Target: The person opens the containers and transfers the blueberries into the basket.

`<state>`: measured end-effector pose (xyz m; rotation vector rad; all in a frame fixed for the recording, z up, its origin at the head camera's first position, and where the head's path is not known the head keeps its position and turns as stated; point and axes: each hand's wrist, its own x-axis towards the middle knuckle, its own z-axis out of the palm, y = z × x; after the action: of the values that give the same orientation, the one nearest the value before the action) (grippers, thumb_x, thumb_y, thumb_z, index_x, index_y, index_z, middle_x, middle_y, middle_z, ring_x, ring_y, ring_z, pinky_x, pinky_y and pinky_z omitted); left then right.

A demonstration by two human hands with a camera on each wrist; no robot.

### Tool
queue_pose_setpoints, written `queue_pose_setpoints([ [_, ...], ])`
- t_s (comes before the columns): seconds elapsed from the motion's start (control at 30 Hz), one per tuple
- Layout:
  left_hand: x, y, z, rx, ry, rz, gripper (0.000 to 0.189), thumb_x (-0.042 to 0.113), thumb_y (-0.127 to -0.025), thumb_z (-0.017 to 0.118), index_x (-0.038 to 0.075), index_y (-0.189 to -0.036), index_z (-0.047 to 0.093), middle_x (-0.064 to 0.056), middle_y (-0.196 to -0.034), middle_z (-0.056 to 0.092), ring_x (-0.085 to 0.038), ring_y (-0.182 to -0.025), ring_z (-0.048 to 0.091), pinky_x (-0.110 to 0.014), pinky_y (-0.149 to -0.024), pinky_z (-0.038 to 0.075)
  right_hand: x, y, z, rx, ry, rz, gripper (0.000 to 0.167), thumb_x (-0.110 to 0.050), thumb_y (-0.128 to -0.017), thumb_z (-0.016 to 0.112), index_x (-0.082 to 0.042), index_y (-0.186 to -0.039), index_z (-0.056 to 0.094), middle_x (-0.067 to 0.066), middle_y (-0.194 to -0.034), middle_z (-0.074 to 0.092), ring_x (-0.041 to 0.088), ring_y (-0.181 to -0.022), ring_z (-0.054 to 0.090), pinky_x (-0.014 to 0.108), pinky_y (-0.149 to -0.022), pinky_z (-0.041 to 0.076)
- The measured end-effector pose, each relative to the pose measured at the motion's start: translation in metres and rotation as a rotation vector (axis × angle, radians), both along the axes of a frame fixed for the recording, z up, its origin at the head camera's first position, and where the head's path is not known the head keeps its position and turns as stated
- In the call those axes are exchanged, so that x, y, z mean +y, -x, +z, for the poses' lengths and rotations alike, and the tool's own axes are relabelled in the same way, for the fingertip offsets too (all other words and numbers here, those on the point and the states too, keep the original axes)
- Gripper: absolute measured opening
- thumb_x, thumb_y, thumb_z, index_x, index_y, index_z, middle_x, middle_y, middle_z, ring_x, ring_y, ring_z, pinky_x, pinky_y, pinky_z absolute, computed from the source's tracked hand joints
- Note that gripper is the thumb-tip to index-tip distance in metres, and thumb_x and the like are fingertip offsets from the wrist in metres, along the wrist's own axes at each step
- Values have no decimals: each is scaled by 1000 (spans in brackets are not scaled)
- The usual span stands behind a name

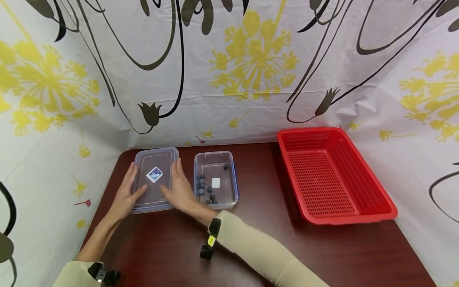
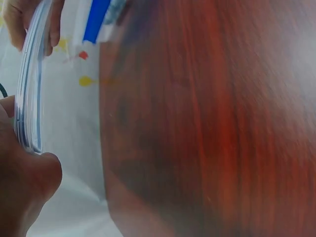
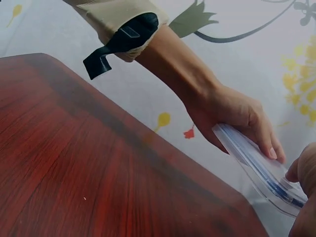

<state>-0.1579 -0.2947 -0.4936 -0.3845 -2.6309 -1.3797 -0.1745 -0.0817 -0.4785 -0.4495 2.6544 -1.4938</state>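
Left hand [image 1: 123,197], right hand [image 1: 180,191] grip clear rectangular plastic lid [image 1: 154,179]; clear rectangular plastic box [image 1: 226,190] at its 3 o'clock. Lid-handling step, I judge; next needs level grip.

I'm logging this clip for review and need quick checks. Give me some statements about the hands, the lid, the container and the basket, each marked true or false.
1. The left hand and right hand hold the clear lid at opposite sides. True.
2. Dark berries lie in the open container. True.
3. The lid is closed onto the container. False: it is held to the left of the container.
4. A diamond-shaped label sits on the lid. True.
5. The berries fill the container to its rim. False: only a scattering lies at its bottom.
6. A green tray stands farthest right on the table. False: it is a red basket.
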Motion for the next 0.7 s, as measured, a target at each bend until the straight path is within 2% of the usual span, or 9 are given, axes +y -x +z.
queue_pose_setpoints([
  [0.03,-4,0,-2,-7,1,3,81,8,-102,66,-6,-166,18,-24,-176,6,-49,-161,4,-34,-127,4,-4,0,-1,-9,-10,-1,92,-17,-97,76,4,-166,18,14,-176,0,28,-161,18,35,-128,21],
  [0.27,-25,4,-21,1,-4,-3,83,3,-99,67,-9,-165,18,-28,-175,7,-53,-159,6,-24,-124,2,-25,2,-15,-68,-41,-19,92,-15,-96,76,4,-166,20,17,-176,4,28,-160,23,34,-125,28],
  [0.4,-30,6,-34,-27,8,-4,82,4,-100,67,-9,-165,18,-31,-173,8,-55,-158,6,-37,-127,2,-31,3,-27,-106,-41,-31,92,-13,-94,77,4,-166,21,19,-176,6,30,-160,24,34,-125,30],
  [0.5,-32,7,-42,-56,17,-5,81,7,-101,65,-8,-165,17,-32,-173,8,-56,-158,6,-49,-127,2,-33,2,-34,-125,-58,-40,91,-13,-94,77,6,-165,24,21,-176,9,32,-158,30,35,-123,35],
  [0.57,-32,7,-46,-64,24,-10,81,8,-102,65,-9,-165,17,-32,-173,7,-57,-157,6,-52,-126,3,-33,2,-38,-139,-60,-45,90,-13,-94,77,6,-165,24,22,-176,9,34,-156,32,37,-121,38],
  [0.63,-32,8,-50,-62,34,-14,80,9,-103,64,-10,-164,17,-33,-172,8,-58,-157,7,-45,-127,4,-34,3,-43,-146,-57,-52,91,-13,-93,77,6,-165,25,21,-176,10,35,-155,34,38,-121,39],
  [0.7,-31,8,-53,-55,48,-19,79,9,-103,64,-11,-164,18,-34,-172,9,-58,-156,8,-34,-126,4,-35,3,-46,-160,-35,-54,91,-11,-93,77,6,-165,23,21,-176,8,34,-157,31,38,-122,37],
])
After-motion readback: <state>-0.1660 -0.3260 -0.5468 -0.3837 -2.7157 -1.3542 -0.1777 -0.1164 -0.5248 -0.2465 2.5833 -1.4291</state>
